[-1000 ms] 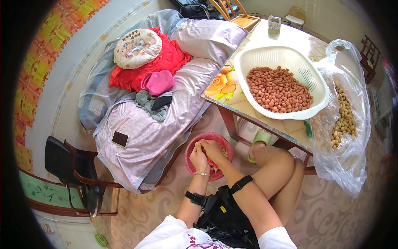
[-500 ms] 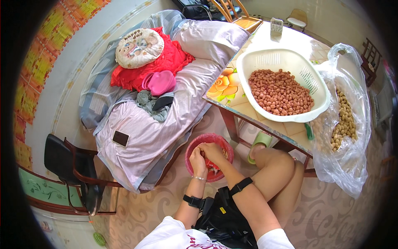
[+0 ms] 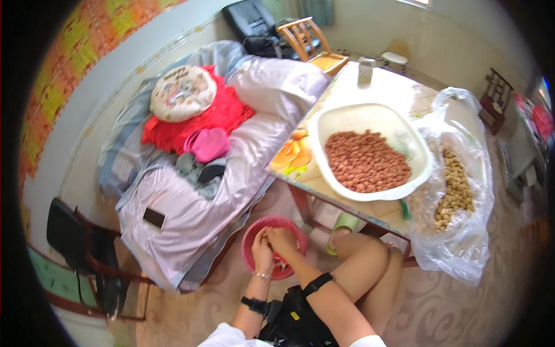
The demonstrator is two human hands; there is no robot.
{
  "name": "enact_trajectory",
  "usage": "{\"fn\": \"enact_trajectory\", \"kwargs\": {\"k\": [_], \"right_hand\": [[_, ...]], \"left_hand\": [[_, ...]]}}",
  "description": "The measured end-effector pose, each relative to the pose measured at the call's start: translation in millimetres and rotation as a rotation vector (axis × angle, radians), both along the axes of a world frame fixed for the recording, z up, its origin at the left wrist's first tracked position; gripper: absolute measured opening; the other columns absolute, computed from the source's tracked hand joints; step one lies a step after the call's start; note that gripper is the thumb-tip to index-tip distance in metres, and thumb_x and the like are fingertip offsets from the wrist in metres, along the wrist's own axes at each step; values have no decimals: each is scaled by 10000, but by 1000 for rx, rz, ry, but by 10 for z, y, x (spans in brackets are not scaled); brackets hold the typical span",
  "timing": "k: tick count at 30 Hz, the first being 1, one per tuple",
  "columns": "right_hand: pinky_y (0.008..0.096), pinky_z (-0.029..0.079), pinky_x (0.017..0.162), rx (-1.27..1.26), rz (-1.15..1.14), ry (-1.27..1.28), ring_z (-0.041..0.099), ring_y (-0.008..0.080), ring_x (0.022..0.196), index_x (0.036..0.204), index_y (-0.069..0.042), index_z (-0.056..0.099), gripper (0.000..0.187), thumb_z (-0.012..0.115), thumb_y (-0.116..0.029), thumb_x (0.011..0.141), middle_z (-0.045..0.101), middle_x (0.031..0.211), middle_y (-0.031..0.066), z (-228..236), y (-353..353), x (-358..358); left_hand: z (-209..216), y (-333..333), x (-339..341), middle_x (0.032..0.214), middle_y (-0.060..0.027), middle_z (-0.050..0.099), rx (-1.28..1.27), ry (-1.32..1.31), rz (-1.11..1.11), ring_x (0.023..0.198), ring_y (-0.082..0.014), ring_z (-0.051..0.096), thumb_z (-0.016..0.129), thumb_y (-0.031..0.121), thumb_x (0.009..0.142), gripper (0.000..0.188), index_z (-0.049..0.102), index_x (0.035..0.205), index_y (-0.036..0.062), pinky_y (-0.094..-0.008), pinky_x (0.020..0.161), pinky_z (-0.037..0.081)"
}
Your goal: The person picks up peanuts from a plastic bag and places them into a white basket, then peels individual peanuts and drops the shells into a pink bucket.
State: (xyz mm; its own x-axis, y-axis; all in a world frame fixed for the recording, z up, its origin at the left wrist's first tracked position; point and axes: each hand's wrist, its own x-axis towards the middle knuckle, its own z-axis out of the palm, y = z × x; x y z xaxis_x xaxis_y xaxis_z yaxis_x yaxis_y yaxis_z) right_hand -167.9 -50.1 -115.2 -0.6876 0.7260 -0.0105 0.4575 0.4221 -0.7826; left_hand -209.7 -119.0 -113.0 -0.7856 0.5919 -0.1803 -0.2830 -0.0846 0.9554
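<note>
Low on the floor in front of me is a pink basin (image 3: 247, 243), with some red and white bits inside that are partly covered by my hands. My left hand (image 3: 262, 253) and my right hand (image 3: 281, 241) meet over it, fingers curled in against each other. Whatever they pinch is hidden between them. On the table (image 3: 361, 211) to the right, a white plastic basket (image 3: 341, 118) holds many shelled, red-skinned peanuts (image 3: 370, 162). Beside it, a clear plastic bag (image 3: 451, 254) contains pale unshelled peanuts (image 3: 455, 194).
A covered sofa (image 3: 185, 248) to the left carries a round cushion (image 3: 183, 95), red cloth, a pink cap-like item (image 3: 209, 144) and a phone (image 3: 154, 217). A dark armchair (image 3: 75, 237) stands at far left. My foot in a green slipper (image 3: 342, 228) is near the table leg.
The whole view has shifted, so everything sits lower and a bit further left, with more of the far wall showing. My hands stay together over the basin.
</note>
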Motion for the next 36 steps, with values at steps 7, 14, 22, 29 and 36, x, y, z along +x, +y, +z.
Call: {"fn": "enact_trajectory", "kwargs": {"k": [7, 14, 22, 29, 36], "right_hand": [[432, 494, 580, 231, 70, -191, 629, 297, 693, 752, -94, 648, 220, 471, -218, 790, 643, 767, 123, -18, -12, 82], [398, 506, 588, 258, 145, -242, 636, 251, 701, 746, -105, 671, 214, 484, -204, 780, 653, 762, 87, -30, -20, 124], [397, 505, 612, 162, 109, -260, 636, 262, 712, 733, -92, 671, 265, 458, -234, 802, 654, 775, 104, 105, -8, 171], [405, 506, 657, 113, 158, -340, 636, 270, 796, 827, -86, 682, 300, 443, -267, 823, 656, 869, 96, 129, 19, 153], [416, 501, 667, -17, 41, -277, 634, 287, 804, 818, -92, 680, 315, 440, -296, 825, 654, 863, 114, 30, 11, 95]], "left_hand": [[-118, -73, -112, 931, -53, 598, -175, -44, -168, 829, -130, 570, 512, 140, 879, 220, 560, 1042, 0, -239, 710, 467], [-143, -110, -163, 953, -64, 600, -175, -126, -221, 816, -140, 594, 465, 75, 876, 206, 559, 1042, -5, -247, 691, 494], [-198, -125, -221, 947, -63, 589, -254, -66, -299, 811, -143, 586, 456, 158, 909, 216, 539, 1046, 14, -257, 648, 508], [-382, -98, -218, 915, -79, 588, -221, 112, -321, 811, -138, 579, 439, 191, 923, 230, 512, 1057, 19, -220, 595, 494], [-464, -83, -238, 931, -36, 605, -181, 93, -222, 816, -111, 574, 465, 109, 901, 168, 579, 984, 18, -231, 706, 469]]}}
